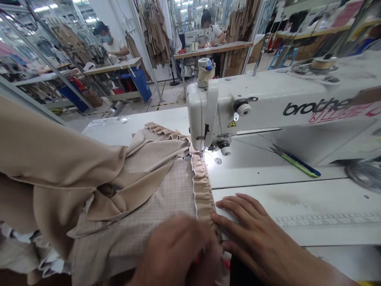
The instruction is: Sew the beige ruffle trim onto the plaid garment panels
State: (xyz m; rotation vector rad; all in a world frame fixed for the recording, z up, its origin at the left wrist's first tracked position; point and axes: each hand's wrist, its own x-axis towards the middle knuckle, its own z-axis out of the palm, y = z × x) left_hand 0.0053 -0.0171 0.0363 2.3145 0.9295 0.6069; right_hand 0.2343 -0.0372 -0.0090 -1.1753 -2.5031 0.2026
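Note:
My left hand (175,252) is blurred, low on the checked beige fabric (154,206) at the base of a gathered beige ruffle (203,190). My right hand (253,234) lies on the white sewing table (297,200), fingers spread, its index finger touching the ruffle's edge. The ruffle runs up under the presser foot (202,153) of a white Brother sewing machine (247,101). A plain beige cloth (59,159) lies in heavy folds to the left, over the checked fabric.
A pair of green-and-blue-handled shears (294,165) lies on the table right of the needle. A ruler scale (327,220) is printed along the table. Behind the machine, several racks hold hanging garments, and two people (208,29) (108,43) work at other tables.

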